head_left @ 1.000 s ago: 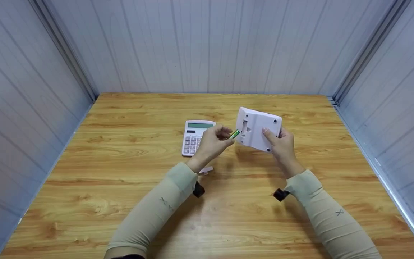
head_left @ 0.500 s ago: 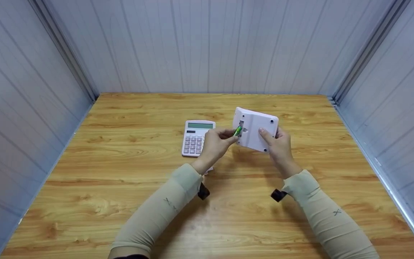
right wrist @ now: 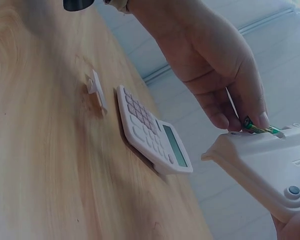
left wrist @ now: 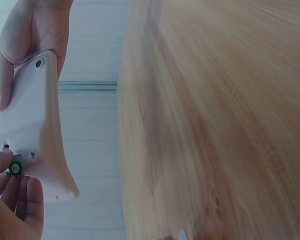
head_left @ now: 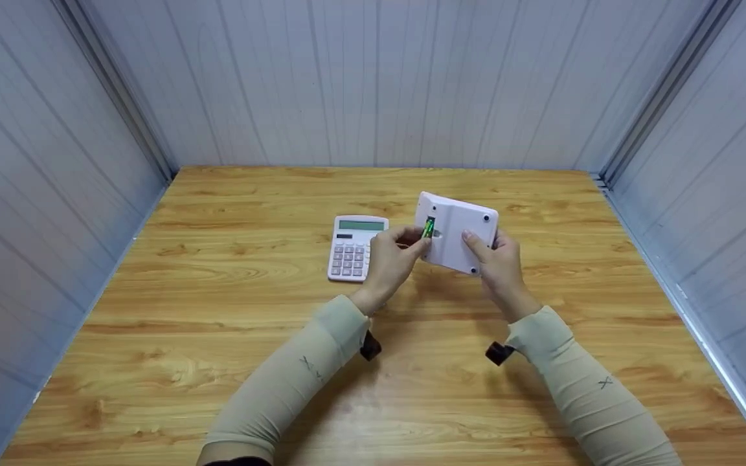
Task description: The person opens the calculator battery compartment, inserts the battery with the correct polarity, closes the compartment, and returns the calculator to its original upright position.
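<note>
With its back toward the head camera, a white calculator (head_left: 460, 236) is held above the table by my right hand (head_left: 502, 265), thumb on the back and fingers behind. My left hand (head_left: 394, 259) pinches a green battery (head_left: 429, 226) between thumb and fingers. The battery lies tilted at the calculator's battery slot, its upper end inside. In the left wrist view the round end of the battery (left wrist: 15, 168) stands out from the slot. From the right wrist, the battery (right wrist: 260, 127) shows partly in the slot under my left thumb.
A second white calculator (head_left: 349, 252) lies face up on the wooden table (head_left: 217, 310), left of and partly behind my left hand. A small white battery cover (right wrist: 97, 91) lies on the table near it. Pale panelled walls (head_left: 373, 84) enclose the back and sides.
My left hand has brought the battery rightward to the slot and tipped one end into it. The held calculator has shifted slightly left.
</note>
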